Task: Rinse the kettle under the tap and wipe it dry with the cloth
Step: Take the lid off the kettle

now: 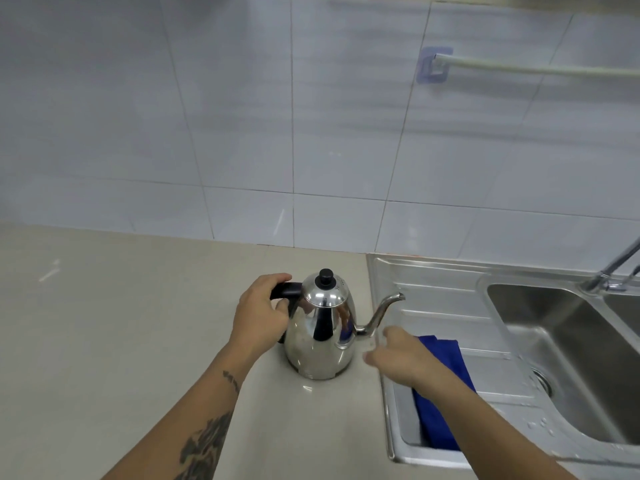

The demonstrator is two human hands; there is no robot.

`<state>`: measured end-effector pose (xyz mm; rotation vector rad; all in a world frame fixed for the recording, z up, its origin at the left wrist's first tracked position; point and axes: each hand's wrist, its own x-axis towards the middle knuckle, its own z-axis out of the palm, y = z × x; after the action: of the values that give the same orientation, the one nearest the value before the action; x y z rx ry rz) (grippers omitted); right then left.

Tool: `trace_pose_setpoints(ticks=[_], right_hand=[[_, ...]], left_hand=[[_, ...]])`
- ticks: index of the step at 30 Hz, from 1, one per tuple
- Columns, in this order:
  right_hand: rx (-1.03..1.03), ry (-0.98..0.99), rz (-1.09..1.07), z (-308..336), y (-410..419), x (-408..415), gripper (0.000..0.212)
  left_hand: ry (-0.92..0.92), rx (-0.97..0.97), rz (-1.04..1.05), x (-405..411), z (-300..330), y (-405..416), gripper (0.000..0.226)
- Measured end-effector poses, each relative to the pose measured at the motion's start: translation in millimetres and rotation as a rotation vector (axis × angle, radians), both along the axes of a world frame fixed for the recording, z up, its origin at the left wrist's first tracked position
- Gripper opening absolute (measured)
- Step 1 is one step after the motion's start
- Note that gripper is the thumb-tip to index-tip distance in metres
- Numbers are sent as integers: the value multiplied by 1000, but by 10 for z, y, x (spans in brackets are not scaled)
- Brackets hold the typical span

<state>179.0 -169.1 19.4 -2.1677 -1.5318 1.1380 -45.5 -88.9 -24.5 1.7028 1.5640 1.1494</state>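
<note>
A shiny steel kettle [320,332] with a black lid knob and a thin curved spout stands upright on the beige counter, just left of the sink unit. My left hand [261,313] is wrapped around its black handle. My right hand [398,355] hovers blurred beside the kettle's right side, under the spout, fingers apart and holding nothing. A blue cloth [441,407] lies on the steel draining board, partly hidden under my right forearm. The tap [613,268] rises at the far right edge above the basin.
The steel sink basin [554,344] with its drain sits at the right, with water drops on its rim. The beige counter [121,323] stretches left. A white tiled wall stands behind, carrying a towel rail [519,69] at the upper right.
</note>
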Motion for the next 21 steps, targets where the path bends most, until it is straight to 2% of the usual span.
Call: trace_pose_setpoints(ticks=[2, 5, 7, 10, 13, 17, 21], right_hand=[[111, -11, 125, 265, -83, -137, 44], [437, -22, 200, 542, 134, -374, 48], [545, -174, 278, 584, 420, -481, 50], [528, -505, 410, 522, 738, -578, 40], [605, -675, 470, 466, 841, -622, 26], [692, -727, 464, 367, 865, -616, 30], [740, -652, 357, 264, 833, -618, 33]], left_hand=[[42, 13, -46, 61, 47, 10, 39], [52, -7, -78, 85, 96, 43, 34], [29, -26, -81, 67, 115, 61, 33], [16, -27, -81, 57, 116, 56, 32], [2, -22, -73, 42, 62, 33, 34], [36, 10, -78, 8, 12, 22, 38], [39, 0, -56, -1, 54, 39, 36]])
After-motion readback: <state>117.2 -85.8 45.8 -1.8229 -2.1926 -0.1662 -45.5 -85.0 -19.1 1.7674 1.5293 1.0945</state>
